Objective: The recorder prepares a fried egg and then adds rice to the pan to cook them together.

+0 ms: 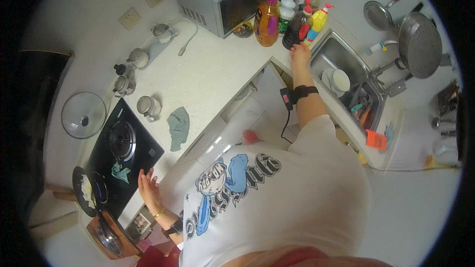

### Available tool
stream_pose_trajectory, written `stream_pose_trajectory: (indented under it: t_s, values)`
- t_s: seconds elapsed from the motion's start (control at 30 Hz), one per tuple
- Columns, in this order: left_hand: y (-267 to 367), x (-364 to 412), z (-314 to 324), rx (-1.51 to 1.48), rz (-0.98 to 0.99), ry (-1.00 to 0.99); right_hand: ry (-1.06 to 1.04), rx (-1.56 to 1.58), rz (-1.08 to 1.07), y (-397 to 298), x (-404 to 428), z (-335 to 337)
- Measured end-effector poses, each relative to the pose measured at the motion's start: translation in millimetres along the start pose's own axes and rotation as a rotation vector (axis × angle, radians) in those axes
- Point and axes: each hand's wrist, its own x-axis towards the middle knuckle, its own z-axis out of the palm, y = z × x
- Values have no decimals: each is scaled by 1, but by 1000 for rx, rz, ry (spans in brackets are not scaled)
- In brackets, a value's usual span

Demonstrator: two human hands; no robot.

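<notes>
My right hand (pixel 300 55) reaches to the base of a dark liquid bottle with a red cap (pixel 298 27), at the counter corner beside the sink. Whether its fingers grip the bottle or only touch it cannot be told. Beside that bottle stand a yellow pump bottle (pixel 317 23) and a large bottle of amber liquid (pixel 266 24). My left hand (pixel 149 189) hangs over the near edge of the black gas stove (pixel 139 159), fingers apart and holding nothing. A green cloth (pixel 121 172) lies on the stove, and another green cloth (pixel 179 128) on the counter.
A steel sink (pixel 336 50) holds white bowls (pixel 340 80) and a utensil basket. A frying pan (pixel 78 189) with pale food sits at the stove's far end. Glass jars (pixel 147 106) line the counter. A microwave (pixel 207 7) bears a plate. A glass lid (pixel 84 115) leans by the wall.
</notes>
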Motion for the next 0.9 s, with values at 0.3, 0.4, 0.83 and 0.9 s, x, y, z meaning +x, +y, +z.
stream_pose_trajectory:
  t_s: [0.3,0.4,0.83,0.9]
  values:
    - [49,-25,154,287,-6,-38,-305,-550,-172,40,130,-11]
    - [28,-22,151,342,29,-247,-495,-59,-2,14,95,-24]
    - [95,-36,194,660,756,-688,-1596,-224,299,-62,-140,17]
    - [96,-46,184,575,844,-684,-1725,-207,395,-68,-192,30]
